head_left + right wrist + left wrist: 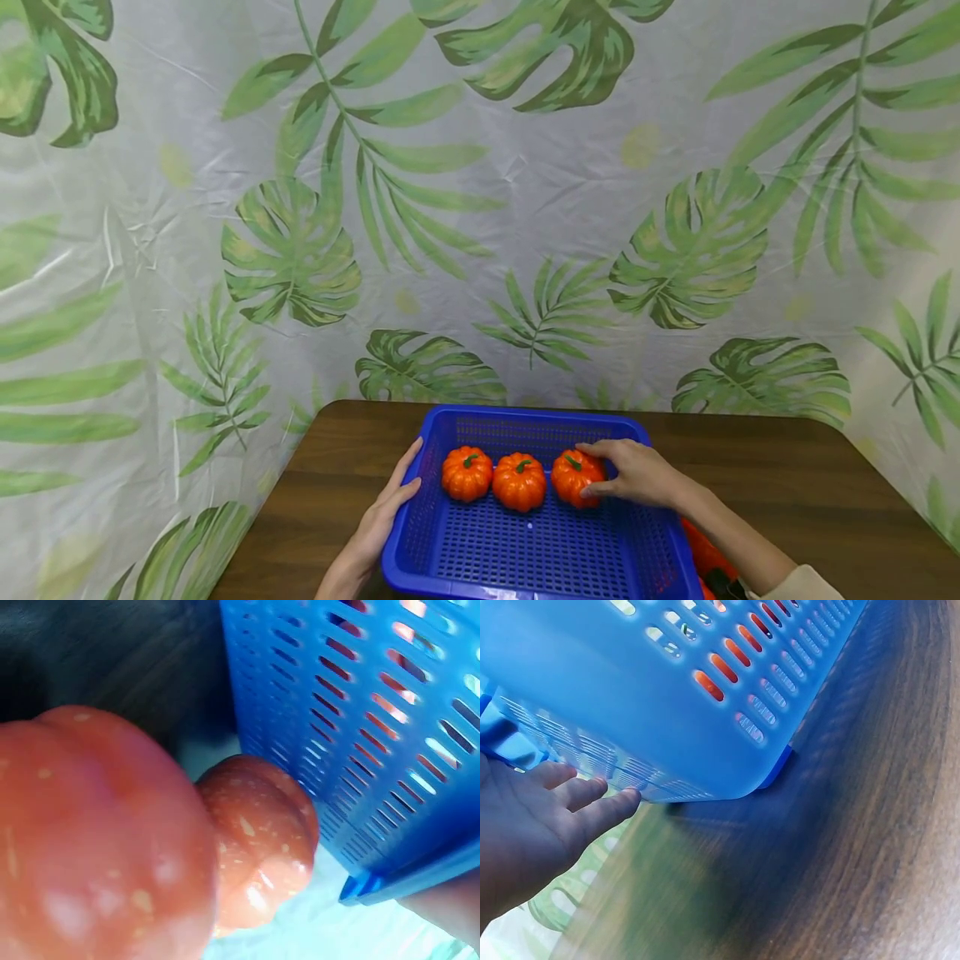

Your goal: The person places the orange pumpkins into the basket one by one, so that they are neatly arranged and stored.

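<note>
A blue plastic basket [525, 583] with slotted walls holds three small orange pumpkins with green stems: a left pumpkin [467, 473], a middle pumpkin [519, 482] and a right pumpkin [576, 478]. My right hand [637, 472] reaches over the basket's right side and grips the right pumpkin between thumb and fingers. Along the basket's left side lies my left hand [382, 517], its fingers fairly straight against the outer wall and rim. In the left wrist view, those fingers [604, 810] rest by the basket wall [630, 697].
Outside the basket's right wall, partly under my right forearm, lie red-orange things [705, 554]. The right wrist view shows two rounded ones up close, a large one [105, 840] and a smaller one [259, 840]. The brown wooden table [780, 467] meets a leaf-patterned curtain [540, 208].
</note>
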`<state>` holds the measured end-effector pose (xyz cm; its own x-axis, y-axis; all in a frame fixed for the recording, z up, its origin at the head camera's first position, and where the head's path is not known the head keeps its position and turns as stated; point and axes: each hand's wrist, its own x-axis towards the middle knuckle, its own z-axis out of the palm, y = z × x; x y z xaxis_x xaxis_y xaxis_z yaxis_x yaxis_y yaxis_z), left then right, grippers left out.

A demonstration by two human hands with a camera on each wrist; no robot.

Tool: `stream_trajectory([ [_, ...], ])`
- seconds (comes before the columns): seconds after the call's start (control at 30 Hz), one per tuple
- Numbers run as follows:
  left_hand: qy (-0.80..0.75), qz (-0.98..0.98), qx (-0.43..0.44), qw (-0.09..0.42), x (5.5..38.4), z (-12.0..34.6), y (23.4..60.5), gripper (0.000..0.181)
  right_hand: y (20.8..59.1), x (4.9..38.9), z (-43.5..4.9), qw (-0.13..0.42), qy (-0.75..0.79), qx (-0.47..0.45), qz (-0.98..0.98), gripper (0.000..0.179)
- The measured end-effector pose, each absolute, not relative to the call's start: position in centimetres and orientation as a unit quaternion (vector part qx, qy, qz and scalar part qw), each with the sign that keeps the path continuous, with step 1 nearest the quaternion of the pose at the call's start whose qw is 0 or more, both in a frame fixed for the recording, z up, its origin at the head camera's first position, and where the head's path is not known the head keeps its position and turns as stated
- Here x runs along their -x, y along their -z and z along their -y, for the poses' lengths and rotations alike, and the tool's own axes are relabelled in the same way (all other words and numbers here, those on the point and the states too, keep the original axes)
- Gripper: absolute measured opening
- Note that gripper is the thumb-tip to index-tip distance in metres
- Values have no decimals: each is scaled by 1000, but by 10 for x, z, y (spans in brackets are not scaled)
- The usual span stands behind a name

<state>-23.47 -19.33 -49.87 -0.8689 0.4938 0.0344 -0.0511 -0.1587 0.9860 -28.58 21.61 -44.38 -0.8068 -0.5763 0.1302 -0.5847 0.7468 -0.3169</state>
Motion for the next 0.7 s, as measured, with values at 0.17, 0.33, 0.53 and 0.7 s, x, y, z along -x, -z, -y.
stream_trajectory([
  [0.17, -740, -623, -176, 183, 235, 194, 499, 60, 449, 285, -214, 36, -133, -313, 940, 69],
  [0.33, -739, -625, -176, 180, 235, 194, 500, 60, 455, 285, -213, 64, -110, -319, 939, 68],
  [0.53, -737, -628, -174, 180, 235, 193, 499, 60, 457, 285, -212, 71, -96, -317, 941, 68],
  [0.7, -735, -632, -172, 179, 235, 193, 499, 60, 458, 285, -210, 80, -82, -314, 942, 69],
])
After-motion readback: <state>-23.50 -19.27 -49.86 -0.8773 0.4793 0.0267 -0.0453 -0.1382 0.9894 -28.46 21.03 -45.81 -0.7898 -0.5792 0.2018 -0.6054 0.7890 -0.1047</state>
